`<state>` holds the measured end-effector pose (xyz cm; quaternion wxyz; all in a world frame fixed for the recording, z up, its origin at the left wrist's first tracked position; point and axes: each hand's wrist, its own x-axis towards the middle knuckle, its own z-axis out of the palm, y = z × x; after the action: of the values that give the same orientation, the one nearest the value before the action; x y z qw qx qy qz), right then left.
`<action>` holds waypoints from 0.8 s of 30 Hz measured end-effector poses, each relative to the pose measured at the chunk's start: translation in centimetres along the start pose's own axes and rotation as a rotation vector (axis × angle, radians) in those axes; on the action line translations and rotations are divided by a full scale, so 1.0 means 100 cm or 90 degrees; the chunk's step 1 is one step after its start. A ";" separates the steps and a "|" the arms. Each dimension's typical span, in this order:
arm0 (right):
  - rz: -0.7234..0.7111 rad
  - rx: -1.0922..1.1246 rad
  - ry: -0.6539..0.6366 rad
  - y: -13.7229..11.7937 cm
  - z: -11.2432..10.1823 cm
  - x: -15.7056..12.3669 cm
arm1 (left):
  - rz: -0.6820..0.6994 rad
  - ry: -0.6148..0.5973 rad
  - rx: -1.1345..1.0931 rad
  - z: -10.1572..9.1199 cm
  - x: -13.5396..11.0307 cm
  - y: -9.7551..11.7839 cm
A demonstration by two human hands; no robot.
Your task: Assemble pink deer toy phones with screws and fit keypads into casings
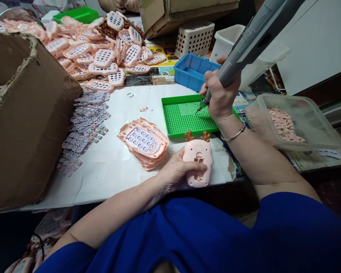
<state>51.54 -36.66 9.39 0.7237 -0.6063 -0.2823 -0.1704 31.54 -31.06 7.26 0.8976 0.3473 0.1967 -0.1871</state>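
My left hand (177,170) grips a pink toy phone (198,151) with brown antlers, its back facing up and its battery compartment uncovered. The thumb lies across that compartment. In my right hand (223,93) is a grey electric screwdriver (241,49), tilted with its tip down over a shallow green tray (167,131). Whether a screw sits on the tip is too small to tell. Left of the toy phone stands a stack of pink shell halves (147,161), the top one holding a white keypad (142,139).
A cardboard box (45,113) stands at the left beside many loose keypads (87,117). Pink shells (104,58) are heaped behind. A blue bin (189,76) and a white basket (194,38) stand beyond the tray; a clear tub (315,117) of small pink parts is at right. Another person's hands (120,4) show at the top.
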 end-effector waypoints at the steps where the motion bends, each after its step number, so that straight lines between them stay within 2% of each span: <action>1: 0.003 0.002 0.000 0.003 -0.001 -0.001 | -0.001 0.005 -0.008 0.000 0.000 0.000; 4: 0.014 -0.001 -0.015 0.011 -0.003 -0.002 | 0.010 0.027 -0.035 0.001 0.000 0.000; 10: 0.006 -0.040 -0.036 0.030 -0.009 0.003 | 0.012 -0.007 -0.021 0.001 -0.001 0.002; 14: 0.002 -0.018 -0.049 0.032 -0.009 0.002 | 0.014 -0.013 -0.019 0.000 0.000 0.003; 20: 0.013 0.024 -0.006 0.015 0.000 0.001 | 0.035 -0.008 -0.040 0.002 -0.002 0.003; 24: -0.032 0.052 0.020 -0.019 0.003 0.004 | 0.039 0.007 -0.052 0.003 -0.003 0.003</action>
<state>50.67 -36.69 11.14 0.7477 -0.5663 -0.2925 -0.1862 31.48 -31.00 7.75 0.9153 0.3171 0.1982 -0.1494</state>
